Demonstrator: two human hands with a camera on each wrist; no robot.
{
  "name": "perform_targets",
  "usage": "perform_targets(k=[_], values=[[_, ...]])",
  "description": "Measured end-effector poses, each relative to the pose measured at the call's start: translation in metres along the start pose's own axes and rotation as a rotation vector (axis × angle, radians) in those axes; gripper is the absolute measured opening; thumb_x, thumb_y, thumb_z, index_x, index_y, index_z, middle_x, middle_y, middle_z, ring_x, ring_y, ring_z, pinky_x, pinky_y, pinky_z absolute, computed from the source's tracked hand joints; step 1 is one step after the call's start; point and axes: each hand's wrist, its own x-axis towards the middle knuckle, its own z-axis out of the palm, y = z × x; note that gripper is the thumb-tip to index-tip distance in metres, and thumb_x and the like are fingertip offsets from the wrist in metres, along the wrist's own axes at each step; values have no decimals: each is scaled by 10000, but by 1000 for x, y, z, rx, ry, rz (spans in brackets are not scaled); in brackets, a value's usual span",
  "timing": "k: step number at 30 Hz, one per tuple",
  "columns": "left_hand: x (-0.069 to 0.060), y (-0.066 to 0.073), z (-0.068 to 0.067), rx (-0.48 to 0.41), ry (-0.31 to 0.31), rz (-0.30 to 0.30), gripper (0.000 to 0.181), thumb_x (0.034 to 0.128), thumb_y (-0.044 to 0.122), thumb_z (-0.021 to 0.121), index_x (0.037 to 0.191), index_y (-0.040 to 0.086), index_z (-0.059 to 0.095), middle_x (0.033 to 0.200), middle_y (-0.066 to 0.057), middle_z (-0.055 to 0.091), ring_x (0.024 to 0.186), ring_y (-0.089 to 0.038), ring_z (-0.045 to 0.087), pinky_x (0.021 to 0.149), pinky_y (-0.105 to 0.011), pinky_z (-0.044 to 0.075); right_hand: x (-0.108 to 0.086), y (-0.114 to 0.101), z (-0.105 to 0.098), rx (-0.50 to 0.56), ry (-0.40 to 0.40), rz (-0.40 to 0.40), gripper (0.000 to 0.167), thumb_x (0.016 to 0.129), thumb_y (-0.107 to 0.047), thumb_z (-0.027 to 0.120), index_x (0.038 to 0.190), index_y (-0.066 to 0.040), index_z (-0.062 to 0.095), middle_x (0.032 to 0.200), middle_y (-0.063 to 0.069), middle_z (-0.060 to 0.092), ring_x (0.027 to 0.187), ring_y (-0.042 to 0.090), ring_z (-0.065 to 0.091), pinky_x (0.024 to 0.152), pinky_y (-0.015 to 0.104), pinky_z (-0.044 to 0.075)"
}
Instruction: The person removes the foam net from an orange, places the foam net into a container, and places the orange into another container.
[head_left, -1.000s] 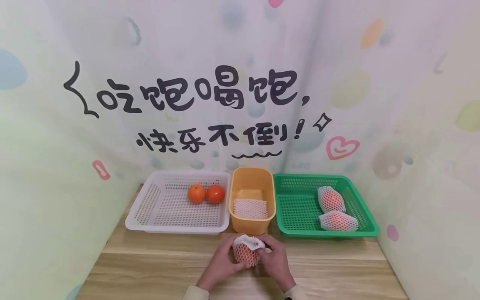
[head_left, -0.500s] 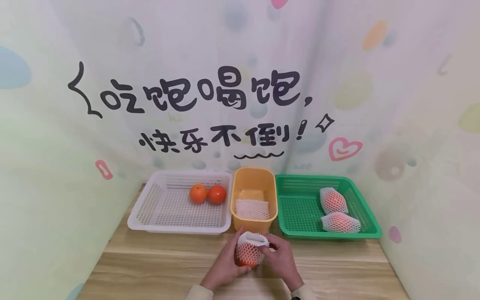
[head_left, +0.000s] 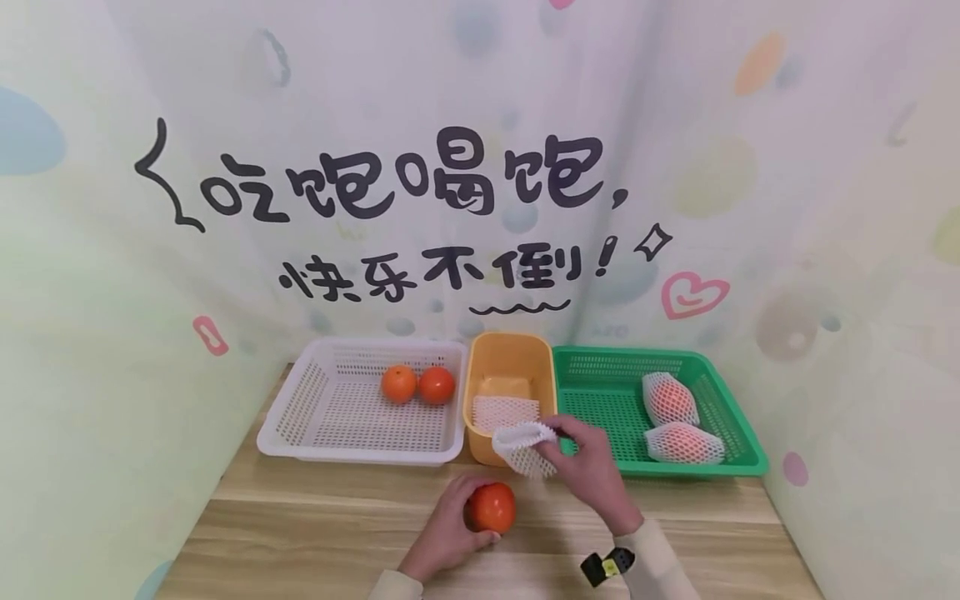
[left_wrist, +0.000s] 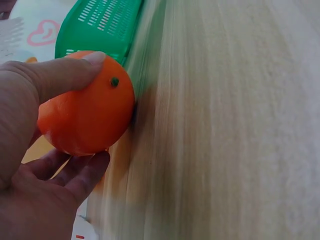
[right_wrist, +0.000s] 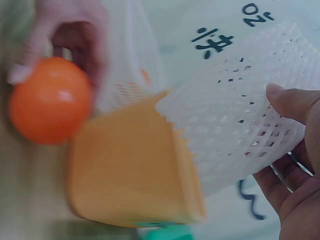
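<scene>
wood tbl (head_left: 300, 525) — l hand (head_left: 448, 528) grips orange fruit (head_left: 496, 507) — r hand (head_left: 592, 472) pinches wht foam net (head_left: 520, 448)

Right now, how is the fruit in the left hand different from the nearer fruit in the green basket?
The held fruit is bare; the basket fruit wears a white net. The held fruit looks round; the basket fruit, wrapped, looks longer. The left hand grips the held fruit; the basket fruit lies in the green basket, untouched. Both look reddish.
</scene>
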Motion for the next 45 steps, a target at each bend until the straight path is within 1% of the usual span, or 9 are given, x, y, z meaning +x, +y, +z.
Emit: perform_targets(k=[3,6,12,15,19,24,32,38,45], values=[[-2,1,-1,2,-11,-32,768,675,197,946,1348,287,587,1340,33,580,1261,-234,554,1078,-549,472,21,-3,-11,-40,-18,-42,257,851,-13,803,1078,-125,756,998,4,772,881,80,675,757,245,595],[-2,2,-1,4,-14,-39,768,682,194,944,1355,282,586,1338,15,575,1248,-241,558,1063,-553,477,45,-5,-21,-84,-40,-46,244,867,-52,802,1097,-120,756,1003,4,766,869,104,666,750,256,591],[2,4,0,-36,-26,-41,774,699,172,934,1376,290,578,1373,3,556,1273,-259,545,1075,-575,463,86,-3,-34,-185,-108,-27,221,894,-99,789,1112,-99,755,1048,53,770,903,187,695,807,401,616],[1,2,0,-36,-30,-48,778,697,167,935,1373,300,574,1371,6,554,1275,-260,543,1076,-579,462,102,3,-33,-214,-158,0,200,912,-125,776,1108,-90,757,1068,78,773,923,228,707,834,443,615],[-1,1,-1,-32,-30,-51,774,698,167,933,1377,274,578,1363,2,558,1269,-259,548,1078,-577,463,118,18,-25,-214,-236,84,194,941,-172,750,1124,-107,757,1117,76,767,976,247,707,882,460,612],[0,2,-1,-18,-27,-50,772,692,169,937,1378,226,589,1351,-11,567,1257,-264,555,1074,-571,468,130,45,-8,-236,-313,131,217,974,-202,708,1169,-114,746,1162,78,757,1019,249,701,901,456,604],[4,2,-6,-12,-55,-94,768,698,191,938,1376,257,582,1380,-45,555,1275,-290,545,1084,-590,452,146,71,15,-290,-388,205,239,989,-203,685,1204,-110,732,1181,91,750,1009,256,690,909,444,599],[5,2,-5,6,-60,-76,769,698,199,937,1379,238,582,1376,-52,559,1270,-285,550,1081,-578,461,154,81,27,-364,-457,179,253,981,-168,690,1220,-95,729,1194,99,751,1065,278,696,961,447,581],[5,5,-5,-6,-78,-101,760,705,198,932,1378,247,583,1380,-40,553,1277,-281,544,1088,-580,457,154,83,32,-348,-532,210,322,984,-153,684,1300,-93,676,1275,106,717,1157,296,665,1040,465,545]])
